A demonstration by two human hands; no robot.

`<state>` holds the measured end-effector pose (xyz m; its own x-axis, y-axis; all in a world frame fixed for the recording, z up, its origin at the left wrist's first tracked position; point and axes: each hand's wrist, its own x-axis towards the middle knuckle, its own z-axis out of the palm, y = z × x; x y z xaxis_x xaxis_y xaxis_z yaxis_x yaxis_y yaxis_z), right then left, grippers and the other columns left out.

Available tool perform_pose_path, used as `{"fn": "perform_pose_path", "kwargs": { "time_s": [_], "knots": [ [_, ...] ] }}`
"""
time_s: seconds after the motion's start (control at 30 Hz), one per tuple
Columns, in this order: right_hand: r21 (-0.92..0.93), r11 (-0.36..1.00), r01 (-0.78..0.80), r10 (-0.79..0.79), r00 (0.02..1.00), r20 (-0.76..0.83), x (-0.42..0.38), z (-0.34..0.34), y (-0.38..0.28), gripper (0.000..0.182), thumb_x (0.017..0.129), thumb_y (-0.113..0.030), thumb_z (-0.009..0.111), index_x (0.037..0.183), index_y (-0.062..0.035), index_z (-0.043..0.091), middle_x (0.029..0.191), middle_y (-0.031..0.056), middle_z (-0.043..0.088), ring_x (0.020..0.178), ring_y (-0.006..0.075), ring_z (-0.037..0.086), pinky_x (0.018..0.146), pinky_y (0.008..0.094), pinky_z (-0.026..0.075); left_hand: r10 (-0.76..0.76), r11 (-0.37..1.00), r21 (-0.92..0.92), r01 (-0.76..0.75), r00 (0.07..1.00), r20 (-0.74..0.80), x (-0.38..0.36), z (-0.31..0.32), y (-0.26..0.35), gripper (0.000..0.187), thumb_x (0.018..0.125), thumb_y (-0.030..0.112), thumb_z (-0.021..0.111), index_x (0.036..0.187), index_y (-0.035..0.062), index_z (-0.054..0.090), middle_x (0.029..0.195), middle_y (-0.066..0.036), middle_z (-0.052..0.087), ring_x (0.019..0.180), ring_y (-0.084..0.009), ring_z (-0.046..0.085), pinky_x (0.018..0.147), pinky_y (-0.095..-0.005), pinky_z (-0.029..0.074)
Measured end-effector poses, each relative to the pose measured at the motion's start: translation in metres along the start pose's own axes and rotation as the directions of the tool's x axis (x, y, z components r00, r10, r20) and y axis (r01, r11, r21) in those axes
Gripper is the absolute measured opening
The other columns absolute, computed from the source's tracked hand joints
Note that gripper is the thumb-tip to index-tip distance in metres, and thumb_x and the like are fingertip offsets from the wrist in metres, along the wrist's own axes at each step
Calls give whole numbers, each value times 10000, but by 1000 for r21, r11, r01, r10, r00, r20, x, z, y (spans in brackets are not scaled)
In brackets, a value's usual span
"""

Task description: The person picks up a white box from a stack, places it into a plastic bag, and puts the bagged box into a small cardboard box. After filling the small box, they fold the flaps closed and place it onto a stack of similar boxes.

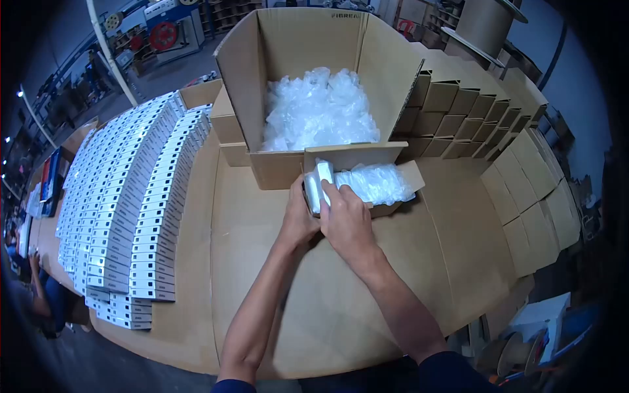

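"How are the arms placed?"

"Both reach forward from dark sleeves (452, 372) at the bottom edge and slant inward, so the hands nearly meet over the table (314, 327). The left forearm leans rightward, the right one leftward."

"And the right hand (347, 218)?"

"Back up, knuckles forward, fingers bent and drawn in narrow on a slim white carton (325, 173). The carton stands on end, slightly tilted, at the left end of a small cardboard box (386, 211)."

"What about the left hand (299, 218)?"

"It sits low against that box's left end, the hand pointing upward along the side. Most of its fingers are hidden, so I can't tell how tightly they close."

"What else is in the small box?"

"Clear plastic packets (377, 183), filling the part to the right of the carton. Its back flap (357, 155) stands up."

"And behind it?"

"A large open cardboard box (278, 171) with a heap of clear plastic bags (318, 111). Rows of white boxes (124, 209) are stacked to the left; brown cartons (458, 111) are piled at the right."

"Anyone else?"

"Another person's arm (39, 288) shows at the far left edge."
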<state>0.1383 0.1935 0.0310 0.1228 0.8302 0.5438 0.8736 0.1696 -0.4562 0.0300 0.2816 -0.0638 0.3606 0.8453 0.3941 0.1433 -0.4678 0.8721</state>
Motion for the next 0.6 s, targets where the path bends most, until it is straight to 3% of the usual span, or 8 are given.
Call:
{"fn": "perform_pose_path", "kwargs": {
  "time_s": [0.03, 0.07, 0.17, 0.2, 0.3, 0.47, 0.57, 0.6],
  "knots": [
    [-35, 999, -28, 29, 999, 35, 4, 3, -1, 361, 859, -61, 722, 1210, 18, 691, 913, 230, 674, 751, 439, 678, 693, 506, 554, -37, 999, 24, 37, 999, 2, -1, -2, 3, 1102, 622, 187, 975, 1496, -9, 333, 1411, -226, 513, 1311, -351, 547, 1108, -431, 449],
    [-61, 987, -151, 161, 964, 210, 9, 0, -5, 349, 871, -106, 726, 1201, 1, 700, 1058, 223, 667, 951, 421, 678, 800, 529, 536, -45, 999, -21, 45, 999, 2, -1, -3, 3, 1055, 632, 173, 968, 1474, 0, 356, 1395, -222, 519, 1304, -335, 553, 1095, -427, 462],
    [-158, 987, 36, -18, 993, 113, 1, 9, 8, 397, 911, -204, 701, 1252, -2, 676, 1246, 196, 612, 1244, 393, 572, 1004, 582, 456, -74, 992, -102, 74, 997, 11, -2, -5, 4, 1025, 644, 157, 961, 1464, 2, 365, 1381, -219, 522, 1300, -322, 557, 1090, -421, 467],
    [-112, 992, 49, -31, 987, 154, -5, 10, 14, 480, 948, -311, 673, 1321, -10, 645, 1458, 176, 520, 1449, 374, 374, 1144, 655, 269, -41, 994, -101, 42, 999, 13, -1, -5, 0, 1032, 656, 150, 957, 1476, 1, 350, 1388, -214, 519, 1307, -313, 553, 1100, -420, 461],
    [-222, 950, 221, -177, 963, 201, -29, 19, 31, 594, 980, -405, 627, 1412, 0, 576, 1560, 189, 447, 1489, 401, 333, 1160, 705, 208, -15, 956, -291, 26, 999, 38, -4, -5, 6, 1042, 667, 161, 956, 1487, -4, 336, 1409, -209, 515, 1322, -308, 542, 1117, -420, 447],
    [-217, 953, 209, -135, 939, 315, -15, 20, 30, 724, 1009, -487, 557, 1451, 83, 495, 1580, 223, 417, 1524, 426, 268, 1178, 737, 114, -14, 952, -305, 13, 1000, -2, -5, 1, 19, 1084, 686, 179, 950, 1526, -25, 297, 1451, -210, 483, 1336, -285, 512, 1125, -408, 429],
    [-134, 969, 206, -146, 921, 361, -18, 9, 39, 745, 1004, -509, 553, 1483, 56, 473, 1602, 208, 397, 1542, 440, 218, 1182, 750, 79, -3, 996, -91, 2, 1000, -10, -5, 4, 2, 1086, 687, 180, 953, 1530, -22, 299, 1448, -192, 491, 1328, -280, 516, 1123, -397, 428],
    [-77, 977, 199, -164, 932, 323, -23, 6, 46, 738, 1002, -508, 552, 1503, 28, 466, 1614, 191, 386, 1549, 439, 199, 1190, 746, 57, -38, 983, -181, 35, 999, -13, -6, 6, 9, 1091, 682, 183, 965, 1526, -21, 304, 1444, -175, 495, 1326, -270, 519, 1126, -396, 428]
  ]
}}
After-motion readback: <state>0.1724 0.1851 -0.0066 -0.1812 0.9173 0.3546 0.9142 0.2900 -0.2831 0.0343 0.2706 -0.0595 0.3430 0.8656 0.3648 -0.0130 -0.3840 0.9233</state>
